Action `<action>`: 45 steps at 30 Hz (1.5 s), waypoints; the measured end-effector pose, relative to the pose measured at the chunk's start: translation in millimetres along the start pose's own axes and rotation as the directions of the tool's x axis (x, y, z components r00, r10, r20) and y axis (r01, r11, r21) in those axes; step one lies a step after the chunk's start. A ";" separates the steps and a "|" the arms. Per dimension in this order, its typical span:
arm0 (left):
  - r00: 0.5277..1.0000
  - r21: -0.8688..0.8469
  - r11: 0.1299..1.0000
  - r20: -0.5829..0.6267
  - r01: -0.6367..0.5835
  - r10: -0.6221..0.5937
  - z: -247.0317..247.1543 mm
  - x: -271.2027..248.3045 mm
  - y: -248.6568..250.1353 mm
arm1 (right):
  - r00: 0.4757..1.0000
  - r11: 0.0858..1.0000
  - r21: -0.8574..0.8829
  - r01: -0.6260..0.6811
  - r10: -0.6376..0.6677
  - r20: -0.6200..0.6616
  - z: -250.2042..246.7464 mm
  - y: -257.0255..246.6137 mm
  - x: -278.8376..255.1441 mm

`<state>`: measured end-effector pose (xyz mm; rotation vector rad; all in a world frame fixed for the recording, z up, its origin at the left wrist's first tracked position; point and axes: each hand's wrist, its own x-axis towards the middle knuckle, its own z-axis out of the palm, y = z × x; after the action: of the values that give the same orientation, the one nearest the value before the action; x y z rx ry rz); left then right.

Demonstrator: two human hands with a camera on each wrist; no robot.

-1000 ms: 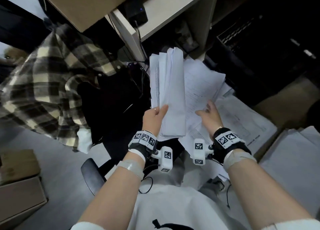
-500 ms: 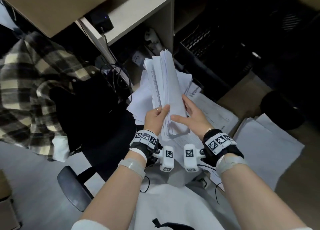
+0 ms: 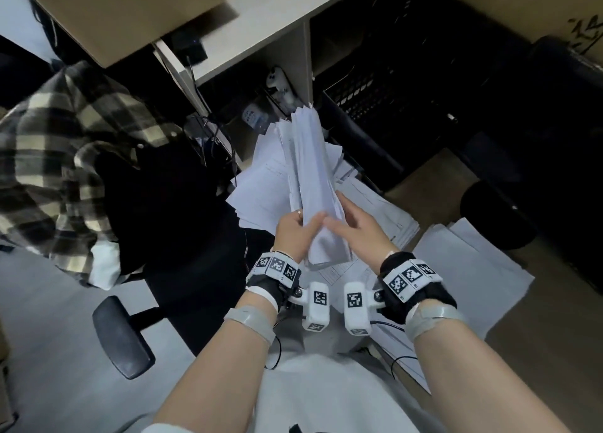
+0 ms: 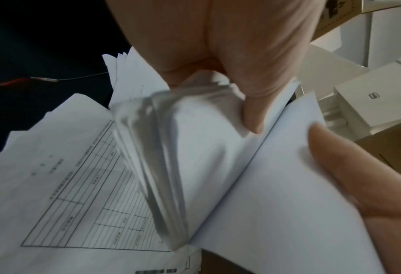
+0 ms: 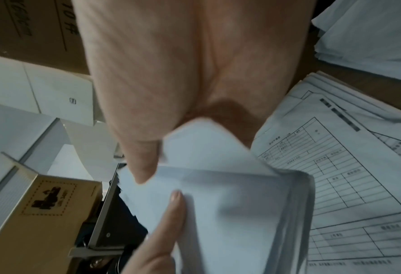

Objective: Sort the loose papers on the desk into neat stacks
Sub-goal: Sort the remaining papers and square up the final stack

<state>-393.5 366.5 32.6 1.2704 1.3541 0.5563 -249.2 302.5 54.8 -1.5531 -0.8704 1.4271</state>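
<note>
Above desk | L hand (image 3: 295, 233) + R hand (image 3: 360, 233) grip paper sheaf (image 3: 313, 178), upright

A white sheaf of paper (image 3: 313, 184) sits mid-frame; a black-and-cream plaid shirt (image 3: 65, 158) at left; a tan cardboard box (image 3: 130, 11) upper left.

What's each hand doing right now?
Left hand: grips the bundle of papers.
Right hand: also holds the bundle, thumb on its face.

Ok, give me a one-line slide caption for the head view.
Both hands, left hand and right hand, grip a bundle of papers above loose printed forms.
</note>
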 end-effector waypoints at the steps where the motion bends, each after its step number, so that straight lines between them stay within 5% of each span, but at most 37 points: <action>1: 1.000 -0.003 1.000 -0.025 0.015 -0.015 0.3 -0.2 -2.5 | 0.999 0.999 0.035 0.003 -0.002 -0.033 -2.1 -2.3 -4.0; 6: 0.991 -0.079 0.996 -0.131 0.027 -0.037 -12.3 3.5 2.9 | 0.931 0.996 -0.038 0.084 -0.092 -0.353 -13.0 -6.2 -10.5; 17: 0.987 -0.300 0.949 0.153 0.101 -0.056 -19.3 33.7 35.6 | 0.926 0.999 0.004 0.048 -0.043 -0.374 17.2 -30.5 23.7; 20: 0.988 -0.277 0.955 0.143 0.102 -0.064 -26.3 47.5 31.6 | 0.907 0.993 0.116 0.024 0.027 -0.420 23.7 -26.5 30.4; 22: 0.992 -0.217 0.971 0.103 0.099 -0.078 -32.5 58.7 23.0 | 0.803 0.982 0.190 0.019 0.098 -0.587 18.8 -19.5 33.5; 25: 0.996 -0.149 0.987 0.071 0.062 -0.052 -39.0 65.3 14.2 | 0.575 0.983 0.169 -0.065 0.175 -0.799 -0.4 -1.4 32.1; 27: 0.994 -0.129 0.990 0.098 0.060 -0.048 -40.5 65.2 13.2 | 0.533 0.977 0.154 -0.147 0.209 -0.820 -9.2 10.6 31.9; 31: 0.984 -0.072 0.997 0.173 0.042 -0.029 -38.0 64.2 9.5 | 0.641 0.968 0.206 -0.147 0.252 -0.725 -12.0 23.1 28.5; 35: 0.979 -0.064 0.997 0.200 0.044 -0.030 -32.0 54.8 7.4 | 0.708 0.981 0.070 -0.184 0.181 -0.683 -20.4 28.3 18.7; 45: 0.992 0.031 0.998 0.109 0.057 -0.060 18.6 3.2 -8.8 | 0.678 0.935 0.054 -0.350 0.293 -0.674 -55.5 70.1 -43.2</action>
<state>-379.0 360.3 19.0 1.2615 1.3065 0.4215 -202.2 227.9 9.2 -2.1647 -0.2061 0.9092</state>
